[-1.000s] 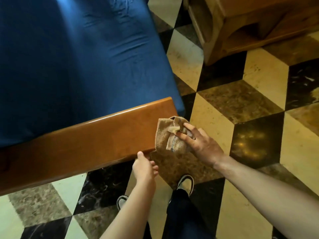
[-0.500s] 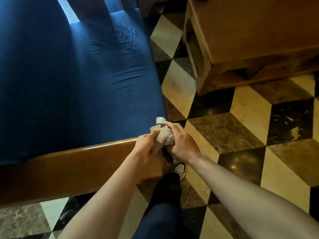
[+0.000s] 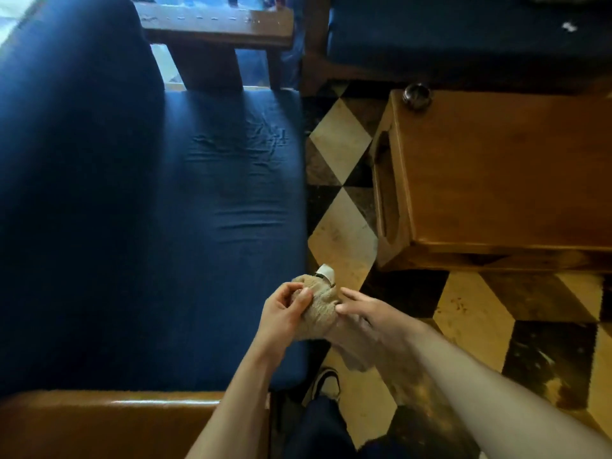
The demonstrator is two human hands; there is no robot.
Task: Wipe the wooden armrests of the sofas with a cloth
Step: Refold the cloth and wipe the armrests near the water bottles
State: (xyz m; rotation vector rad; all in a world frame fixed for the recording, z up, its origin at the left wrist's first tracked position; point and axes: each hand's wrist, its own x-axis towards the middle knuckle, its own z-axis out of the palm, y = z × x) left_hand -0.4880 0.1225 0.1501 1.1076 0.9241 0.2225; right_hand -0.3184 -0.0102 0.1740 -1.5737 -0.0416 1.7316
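A tan cloth (image 3: 319,311) with a white tag is bunched between both hands, above the front corner of the blue sofa seat (image 3: 198,226). My left hand (image 3: 284,309) pinches its left side. My right hand (image 3: 367,321) holds its right side and underside. The near wooden armrest (image 3: 109,422) runs along the bottom left, below my left forearm; the cloth is off it. A far wooden armrest (image 3: 215,24) crosses the top behind the seat.
A wooden coffee table (image 3: 503,180) stands to the right with a small dark bowl (image 3: 416,96) at its corner. Another blue sofa (image 3: 463,34) sits beyond it. Checkered tile floor (image 3: 341,233) separates sofa and table. My shoe (image 3: 326,384) is below my hands.
The view has tilted up, so the near armrest dropped to the bottom edge. Both hands lifted the cloth off the armrest end and now hold it between them.
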